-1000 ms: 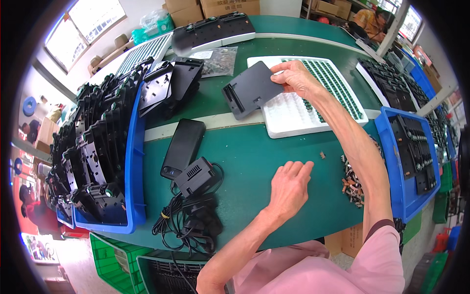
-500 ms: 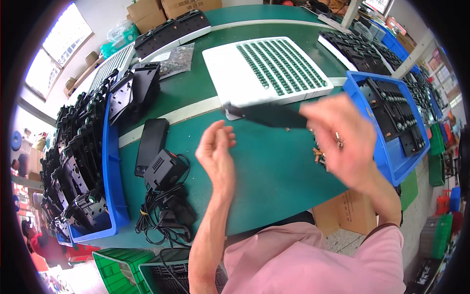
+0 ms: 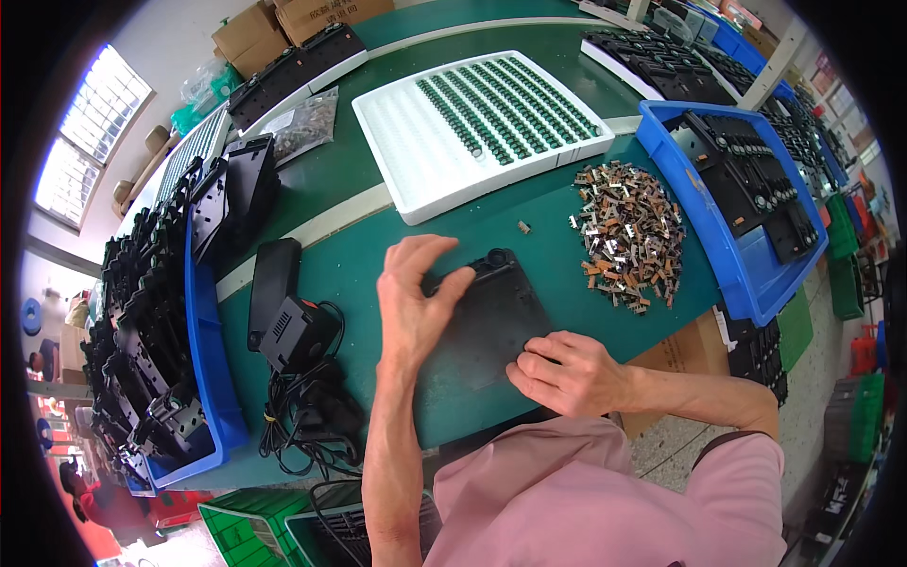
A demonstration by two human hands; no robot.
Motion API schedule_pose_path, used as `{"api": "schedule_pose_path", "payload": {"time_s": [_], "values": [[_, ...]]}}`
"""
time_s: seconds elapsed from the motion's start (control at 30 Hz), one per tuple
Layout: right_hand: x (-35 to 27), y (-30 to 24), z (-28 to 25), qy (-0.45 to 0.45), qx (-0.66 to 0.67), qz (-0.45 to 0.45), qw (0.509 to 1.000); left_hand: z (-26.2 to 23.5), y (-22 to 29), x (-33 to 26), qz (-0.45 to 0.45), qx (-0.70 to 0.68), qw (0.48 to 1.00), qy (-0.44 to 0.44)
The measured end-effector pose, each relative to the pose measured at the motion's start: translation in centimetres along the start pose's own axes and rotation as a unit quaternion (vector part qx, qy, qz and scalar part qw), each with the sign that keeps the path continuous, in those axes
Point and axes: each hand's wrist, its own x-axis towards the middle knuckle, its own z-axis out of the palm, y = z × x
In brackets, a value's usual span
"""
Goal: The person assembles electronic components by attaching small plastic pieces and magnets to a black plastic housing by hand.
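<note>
A flat black plastic panel (image 3: pixel 491 326) lies on the green table in front of me, its far end carrying small raised fittings. Beside its far left corner is my left hand (image 3: pixel 413 300), thumb and fingers spread and nothing between them. My right hand (image 3: pixel 570 374) is closed at the panel's near right corner, fingers curled on the edge. To the right lies a heap of small brown and silver metal parts (image 3: pixel 631 236). One loose small part (image 3: pixel 524 228) sits beyond the panel.
A white foam tray (image 3: pixel 435 203) with rows of small green-and-black parts stands beyond. Blue crates of black panels flank me, left (image 3: pixel 213 378) and right (image 3: pixel 746 293). A black device with bundled cables (image 3: pixel 307 402) lies at left; cardboard boxes (image 3: pixel 248 42) stand far back.
The black panel, held in the air by my right hand, has come down onto the table. My right hand has moved down and left, uncovering the heap. The view has shifted slightly.
</note>
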Motion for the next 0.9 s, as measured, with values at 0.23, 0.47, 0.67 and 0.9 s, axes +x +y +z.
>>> {"api": "schedule_pose_path", "payload": {"time_s": [0.23, 0.47, 0.67, 0.9], "values": [[1.4, 1.5, -1.0, -0.061, 0.08, 0.061, 0.993, 1.5, -0.4, -0.6, 0.03, 0.121, 0.991, -0.041], [5.1, 10.6, -0.2, -0.041, -0.059, 0.22, 0.973, 1.5, -0.3, -0.5, 0.017, 0.119, 0.992, -0.039], [3.1, 11.3, -0.8, -0.129, -0.141, 0.224, 0.955, 1.4, -0.3, -0.5, -0.011, 0.098, 0.994, -0.044], [6.7, 14.9, -1.1, -0.041, -0.069, 0.238, 0.968, 1.7, -0.5, -0.6, 0.015, 0.143, 0.989, -0.019]]}}
